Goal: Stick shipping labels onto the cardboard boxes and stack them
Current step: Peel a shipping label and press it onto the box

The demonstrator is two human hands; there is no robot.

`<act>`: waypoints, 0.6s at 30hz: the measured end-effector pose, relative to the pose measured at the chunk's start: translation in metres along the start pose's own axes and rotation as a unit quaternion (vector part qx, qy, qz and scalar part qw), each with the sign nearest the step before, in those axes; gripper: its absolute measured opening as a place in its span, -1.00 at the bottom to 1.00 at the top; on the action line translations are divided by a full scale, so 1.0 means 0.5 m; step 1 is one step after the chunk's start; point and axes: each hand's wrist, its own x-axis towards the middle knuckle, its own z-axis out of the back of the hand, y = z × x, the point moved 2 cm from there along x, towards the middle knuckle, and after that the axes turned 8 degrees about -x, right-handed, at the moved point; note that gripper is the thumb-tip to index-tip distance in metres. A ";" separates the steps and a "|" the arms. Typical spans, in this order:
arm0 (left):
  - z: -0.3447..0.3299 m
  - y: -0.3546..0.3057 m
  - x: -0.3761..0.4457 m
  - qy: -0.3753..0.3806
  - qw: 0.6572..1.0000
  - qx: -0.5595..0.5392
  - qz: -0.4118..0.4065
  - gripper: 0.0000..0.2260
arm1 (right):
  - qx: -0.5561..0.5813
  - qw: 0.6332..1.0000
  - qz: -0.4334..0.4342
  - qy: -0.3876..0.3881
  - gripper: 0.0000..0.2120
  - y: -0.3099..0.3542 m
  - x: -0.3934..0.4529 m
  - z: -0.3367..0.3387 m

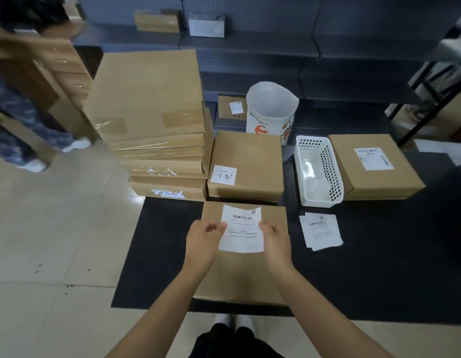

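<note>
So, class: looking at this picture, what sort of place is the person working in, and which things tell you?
Probably a packing or dispatch room in a small warehouse. Clues: a tall stack of taped cardboard boxes, a pile of loose shipping labels on the dark mat, and metal pegboard shelving behind.

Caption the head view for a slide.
Both hands, left hand and right hand, hold a shipping label over a cardboard box on the black mat.
</note>
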 end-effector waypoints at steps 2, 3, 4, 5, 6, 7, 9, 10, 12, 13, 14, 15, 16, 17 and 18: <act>-0.012 0.019 -0.002 -0.015 0.999 0.029 -0.009 -0.83 | -0.082 0.995 0.041 -0.035 -0.86 -0.017 0.004 0.012; -0.017 0.027 0.000 -0.024 0.998 0.049 -0.014 -0.82 | -0.116 0.990 0.056 -0.049 -0.88 -0.027 0.008 0.016; -0.023 0.037 0.002 -0.031 0.997 0.075 -0.018 -0.80 | -0.148 0.985 0.067 -0.062 -0.90 -0.038 0.014 0.019; -0.029 0.043 0.003 -0.035 0.993 0.107 -0.025 -0.79 | -0.181 0.977 0.080 -0.076 -0.90 -0.052 0.024 0.022; -0.035 0.050 0.005 -0.036 0.989 0.141 -0.034 -0.79 | -0.219 0.966 0.097 -0.092 -0.90 -0.066 0.034 0.023; -0.041 0.056 0.006 -0.036 0.984 0.170 -0.046 -0.80 | -0.261 0.953 0.111 -0.107 -0.88 -0.079 0.045 0.024; -0.053 0.071 0.011 -0.033 0.974 0.215 -0.061 -0.80 | -0.324 0.929 0.126 -0.125 -0.82 -0.100 0.061 0.022; -0.058 0.081 0.013 -0.033 0.970 0.230 -0.063 -0.80 | -0.337 0.924 0.129 -0.127 -0.81 -0.110 0.067 0.018; -0.061 0.094 0.014 -0.035 0.965 0.249 -0.071 -0.81 | -0.344 0.920 0.139 -0.124 -0.82 -0.119 0.069 0.014; -0.063 0.102 0.016 -0.037 0.963 0.256 -0.073 -0.81 | -0.348 0.919 0.140 -0.119 -0.83 -0.123 0.071 0.011; -0.064 0.109 0.016 -0.040 0.961 0.263 -0.073 -0.80 | -0.353 0.918 0.139 -0.114 -0.83 -0.126 0.073 0.008; -0.065 0.117 0.017 -0.042 0.960 0.267 -0.073 -0.80 | -0.356 0.918 0.137 -0.110 -0.84 -0.128 0.074 0.007; -0.066 0.124 0.017 -0.045 0.959 0.271 -0.076 -0.80 | -0.358 0.918 0.135 -0.108 -0.85 -0.131 0.074 0.006; -0.067 0.131 0.017 -0.048 0.958 0.270 -0.079 -0.80 | -0.361 0.917 0.134 -0.106 -0.86 -0.134 0.074 0.006; -0.069 0.136 0.016 -0.050 0.959 0.268 -0.082 -0.81 | -0.365 0.915 0.137 -0.106 -0.87 -0.137 0.074 0.006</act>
